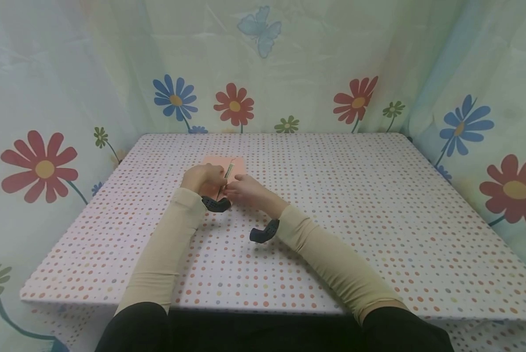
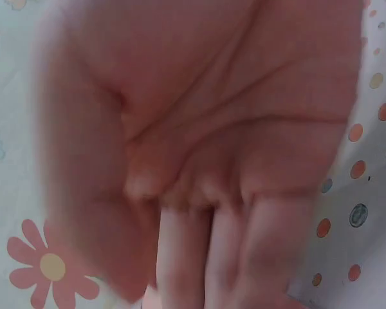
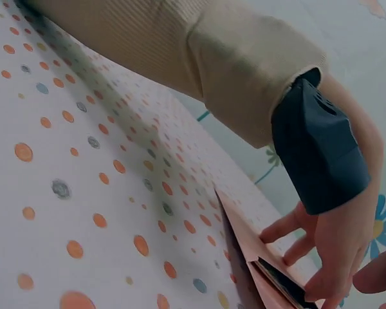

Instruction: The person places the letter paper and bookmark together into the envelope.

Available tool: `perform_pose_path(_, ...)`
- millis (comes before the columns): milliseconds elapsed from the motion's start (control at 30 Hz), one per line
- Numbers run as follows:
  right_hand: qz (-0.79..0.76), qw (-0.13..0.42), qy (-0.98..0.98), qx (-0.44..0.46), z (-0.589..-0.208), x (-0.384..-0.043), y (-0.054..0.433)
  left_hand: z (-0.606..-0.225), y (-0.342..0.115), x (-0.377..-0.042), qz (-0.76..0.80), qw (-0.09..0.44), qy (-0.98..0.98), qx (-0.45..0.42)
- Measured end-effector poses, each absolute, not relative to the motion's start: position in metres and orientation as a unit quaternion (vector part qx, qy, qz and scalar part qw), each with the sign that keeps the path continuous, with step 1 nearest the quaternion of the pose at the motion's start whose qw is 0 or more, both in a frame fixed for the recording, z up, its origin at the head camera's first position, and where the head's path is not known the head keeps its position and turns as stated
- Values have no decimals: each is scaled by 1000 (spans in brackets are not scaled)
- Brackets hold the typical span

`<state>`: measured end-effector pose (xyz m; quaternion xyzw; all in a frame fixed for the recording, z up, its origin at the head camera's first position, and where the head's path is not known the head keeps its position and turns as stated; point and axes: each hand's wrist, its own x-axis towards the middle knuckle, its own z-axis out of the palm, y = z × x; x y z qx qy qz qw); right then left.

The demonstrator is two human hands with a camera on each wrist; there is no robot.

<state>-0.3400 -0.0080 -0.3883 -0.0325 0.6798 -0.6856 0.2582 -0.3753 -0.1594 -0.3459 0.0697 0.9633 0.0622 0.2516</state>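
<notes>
A flat pink envelope-like piece (image 1: 238,168) lies on the table, with a dark slit running across it. A pale greenish strip (image 1: 229,170) shows along that slit. My left hand (image 1: 204,177) reaches over the piece from the left. In the right wrist view, its fingers (image 3: 289,225) rest spread on the pink surface, one tip close by the slit. The left wrist view is mostly filled by the palm (image 2: 231,129). From the right comes my right hand (image 1: 250,189), fingers extended toward the left one. One of its fingertips (image 3: 379,270) hovers at the slit's lower end.
A dotted cloth (image 1: 355,220) covers the table. Patterned curtains with flowers (image 1: 298,58) hang behind it and along both sides. Each wrist carries a black camera mount (image 1: 264,232). The table's near edge (image 1: 263,308) lies in front of my body.
</notes>
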Motion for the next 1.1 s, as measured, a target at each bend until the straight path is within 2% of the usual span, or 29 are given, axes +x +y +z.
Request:
perform_pose_path(167, -703, 246, 668, -5, -389, -345, -6, -345, -159, -375, 74, 255, 962, 70)
perform_pose_path(333, -672, 265, 688, -73, -388, -334, -14, -345, -160, -376, 63, 247, 963, 86)
perform_pose_path(467, -631, 236, 733, -100, -386, -330, -14, -345, -161, -377, 76, 250, 961, 90)
perform_pose_path(600, -648, 231, 723, -60, -386, -335, -9, -346, -161, -375, 96, 255, 959, 82)
perform_pose_path(700, -691, 248, 678, -40, -387, -336, -11, -346, -160, -375, 91, 255, 959, 83)
perform_pose_path(867, -662, 259, 696, -96, -388, -330, -17, -345, -160, -376, 84, 256, 960, 76)
perform_pose_path(1100, -710, 254, 657, -23, -391, -338, -12, -348, -161, -375, 76, 249, 961, 89)
